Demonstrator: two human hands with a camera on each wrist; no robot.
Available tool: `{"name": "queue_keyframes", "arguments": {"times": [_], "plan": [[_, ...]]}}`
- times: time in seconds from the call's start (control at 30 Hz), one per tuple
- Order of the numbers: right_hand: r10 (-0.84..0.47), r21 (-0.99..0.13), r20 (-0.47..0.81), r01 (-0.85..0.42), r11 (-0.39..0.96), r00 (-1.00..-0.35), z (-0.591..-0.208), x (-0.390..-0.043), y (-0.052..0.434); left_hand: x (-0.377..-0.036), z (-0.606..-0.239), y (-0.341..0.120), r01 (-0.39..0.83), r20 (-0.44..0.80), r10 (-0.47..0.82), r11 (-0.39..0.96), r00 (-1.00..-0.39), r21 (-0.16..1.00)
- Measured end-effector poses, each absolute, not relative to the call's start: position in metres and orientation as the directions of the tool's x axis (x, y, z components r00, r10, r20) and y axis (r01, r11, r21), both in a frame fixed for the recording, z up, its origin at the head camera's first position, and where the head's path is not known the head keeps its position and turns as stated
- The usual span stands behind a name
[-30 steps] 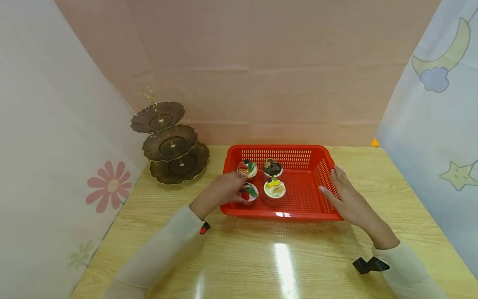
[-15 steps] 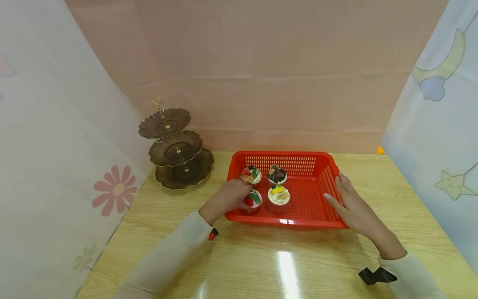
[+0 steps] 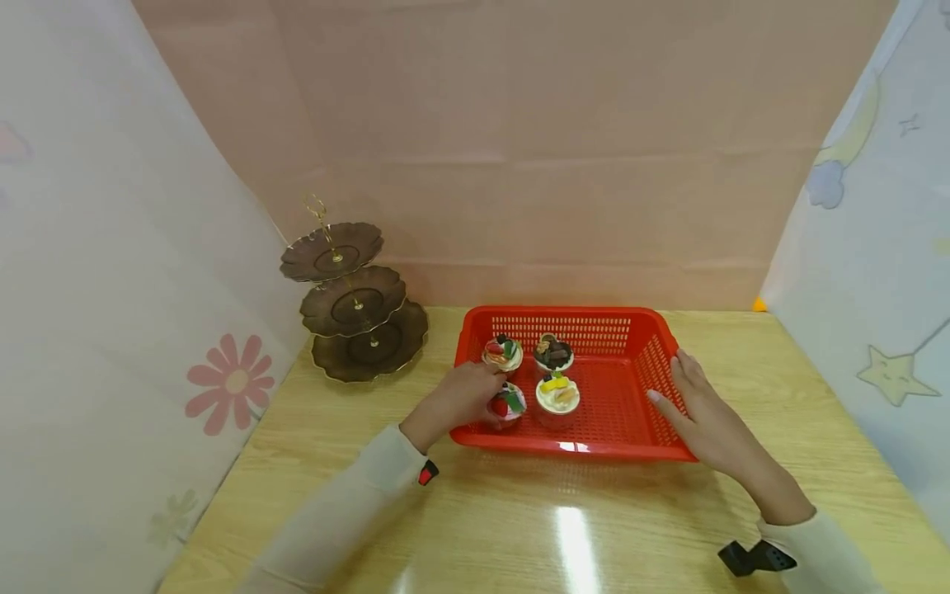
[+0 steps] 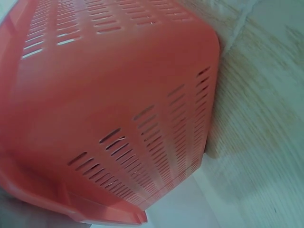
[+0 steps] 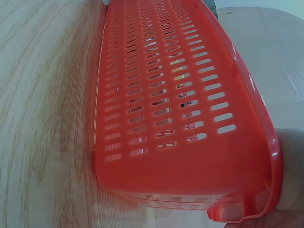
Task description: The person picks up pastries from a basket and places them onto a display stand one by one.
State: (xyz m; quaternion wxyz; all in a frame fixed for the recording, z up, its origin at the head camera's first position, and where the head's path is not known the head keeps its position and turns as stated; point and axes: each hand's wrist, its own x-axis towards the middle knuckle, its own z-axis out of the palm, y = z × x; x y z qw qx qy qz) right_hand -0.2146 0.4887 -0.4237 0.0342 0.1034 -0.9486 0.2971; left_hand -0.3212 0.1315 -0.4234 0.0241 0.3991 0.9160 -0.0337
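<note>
From the head camera I see a red slotted basket (image 3: pixel 594 330) sitting on the wooden table (image 3: pixel 519 528), with four cupcakes grouped in its left half. My left hand (image 3: pixel 456 398) reaches over the basket's left wall, its fingers curled around the near-left cupcake (image 3: pixel 508 403), the one with a strawberry on top. Behind that one stands a second cupcake (image 3: pixel 502 353) with red and green toppings; a chocolate cupcake (image 3: pixel 553 353) and a cupcake with yellow pieces (image 3: pixel 558 393) stand just to the right. My right hand (image 3: pixel 708 417) lies with straight fingers against the basket's right wall, holding nothing. A brown three-tier stand (image 3: pixel 356 313) is left of the basket, apart from it.

The left wrist camera shows only the basket's outer wall (image 4: pixel 118 95) and the table (image 4: pixel 266 118).

On the right wrist camera, the basket's slotted wall (image 5: pixel 166 95) fills the frame, with my right hand (image 5: pixel 289 180) touching its rim.
</note>
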Motion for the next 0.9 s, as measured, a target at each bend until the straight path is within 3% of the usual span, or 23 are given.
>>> {"name": "queue_keyframes", "arguments": {"times": [0.57, 0.9], "plan": [[-0.177, -0.567, 0.133, -0.222, 0.793, -0.975, -0.4227, -0.214, 0.4885, -0.3244, -0.425, 0.1284, 0.753, -0.03, 0.755, 0.656, -0.655, 0.061], [-0.173, -0.563, 0.148, -0.227, 0.794, -0.974, -0.4238, -0.2151, 0.4897, -0.3242, -0.4246, 0.1279, 0.754, -0.037, 0.757, 0.653, -0.652, 0.066]]}}
